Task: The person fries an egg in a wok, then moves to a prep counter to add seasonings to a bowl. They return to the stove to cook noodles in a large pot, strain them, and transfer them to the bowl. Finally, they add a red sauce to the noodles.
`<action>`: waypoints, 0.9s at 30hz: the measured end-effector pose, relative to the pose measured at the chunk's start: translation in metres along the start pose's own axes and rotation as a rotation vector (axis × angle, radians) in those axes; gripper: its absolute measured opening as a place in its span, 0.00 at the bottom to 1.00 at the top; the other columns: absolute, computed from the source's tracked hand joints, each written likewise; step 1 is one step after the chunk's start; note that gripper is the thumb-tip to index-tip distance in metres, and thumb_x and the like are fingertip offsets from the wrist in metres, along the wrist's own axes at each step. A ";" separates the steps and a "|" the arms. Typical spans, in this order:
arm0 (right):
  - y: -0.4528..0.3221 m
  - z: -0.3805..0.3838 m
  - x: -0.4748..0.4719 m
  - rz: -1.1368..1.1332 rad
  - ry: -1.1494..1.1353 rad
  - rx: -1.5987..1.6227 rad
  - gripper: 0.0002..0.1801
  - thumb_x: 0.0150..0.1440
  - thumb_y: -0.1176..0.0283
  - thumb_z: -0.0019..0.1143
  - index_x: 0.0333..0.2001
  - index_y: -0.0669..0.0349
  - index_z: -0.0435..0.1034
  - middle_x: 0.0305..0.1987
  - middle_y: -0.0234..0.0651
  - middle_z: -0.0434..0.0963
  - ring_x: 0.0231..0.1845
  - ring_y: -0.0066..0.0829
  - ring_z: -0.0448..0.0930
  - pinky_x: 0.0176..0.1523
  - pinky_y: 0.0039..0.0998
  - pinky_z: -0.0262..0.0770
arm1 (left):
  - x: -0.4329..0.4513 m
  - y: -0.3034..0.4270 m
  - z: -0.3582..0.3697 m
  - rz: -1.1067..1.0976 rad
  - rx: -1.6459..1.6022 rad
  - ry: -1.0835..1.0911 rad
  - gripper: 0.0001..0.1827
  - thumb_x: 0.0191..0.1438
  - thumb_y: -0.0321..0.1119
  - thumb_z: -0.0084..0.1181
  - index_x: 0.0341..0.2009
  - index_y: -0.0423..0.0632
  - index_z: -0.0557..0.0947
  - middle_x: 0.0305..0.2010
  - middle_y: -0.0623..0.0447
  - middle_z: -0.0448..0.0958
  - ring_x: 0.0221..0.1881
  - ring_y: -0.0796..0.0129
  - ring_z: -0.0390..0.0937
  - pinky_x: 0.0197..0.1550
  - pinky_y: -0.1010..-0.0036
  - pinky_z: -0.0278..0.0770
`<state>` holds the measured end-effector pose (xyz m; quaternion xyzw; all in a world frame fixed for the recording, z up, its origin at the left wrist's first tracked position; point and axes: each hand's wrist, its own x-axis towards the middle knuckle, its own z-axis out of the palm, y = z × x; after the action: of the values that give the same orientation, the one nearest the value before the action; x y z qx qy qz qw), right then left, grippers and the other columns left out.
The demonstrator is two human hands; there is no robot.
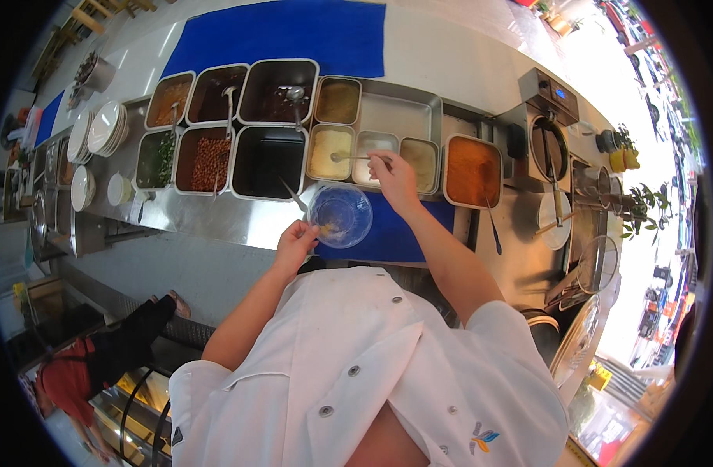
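Observation:
My left hand (297, 248) grips the rim of a clear plastic bowl (350, 216) with a little yellowish-white seasoning on its bottom. A small metal spoon (350, 157) is pinched in my right hand (392, 178), its tip over a steel pan of pale yellow granules (329, 153). Below that hand sits a pan of white powder (370, 143), partly hidden by it. To its right is a pan of greyish-beige powder (419, 160). The bowl is above a blue cloth (391, 233) at the counter's near edge.
Left are steel pans of dark liquid (268, 163), peanuts (209, 160) and chopped greens (156, 160). An orange-red spice pan (473, 169) stands right, before a cooker (548, 146). Stacked white bowls (106, 128) occupy the far left. A person in a red shirt (70, 368) is at lower left.

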<state>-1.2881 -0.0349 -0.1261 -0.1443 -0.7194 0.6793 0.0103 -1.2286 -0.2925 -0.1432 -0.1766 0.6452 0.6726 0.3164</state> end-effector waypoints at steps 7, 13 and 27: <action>0.026 0.005 0.022 0.246 0.054 0.333 0.13 0.61 0.71 0.51 0.46 0.67 0.72 0.32 0.34 0.76 0.31 0.22 0.76 0.39 0.24 0.75 | -0.001 -0.004 -0.010 -0.003 0.010 0.026 0.11 0.61 0.38 0.54 0.28 0.49 0.72 0.37 0.57 0.75 0.36 0.75 0.72 0.42 0.77 0.74; 0.010 -0.028 0.009 0.268 0.037 0.537 0.12 0.61 0.70 0.53 0.45 0.67 0.73 0.33 0.33 0.76 0.32 0.22 0.75 0.39 0.24 0.74 | 0.003 0.002 -0.005 -0.004 -0.010 0.055 0.12 0.59 0.36 0.56 0.26 0.49 0.71 0.35 0.58 0.75 0.33 0.77 0.71 0.39 0.79 0.72; -0.036 0.014 0.103 -0.117 0.048 -0.056 0.12 0.60 0.71 0.50 0.43 0.67 0.75 0.33 0.37 0.80 0.28 0.20 0.78 0.33 0.23 0.76 | 0.007 0.006 -0.006 -0.031 -0.005 0.046 0.10 0.60 0.38 0.55 0.29 0.50 0.73 0.36 0.57 0.76 0.38 0.75 0.72 0.43 0.76 0.73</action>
<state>-1.3969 -0.0273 -0.1106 -0.1187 -0.7450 0.6534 0.0632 -1.2390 -0.2966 -0.1434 -0.2028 0.6478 0.6651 0.3113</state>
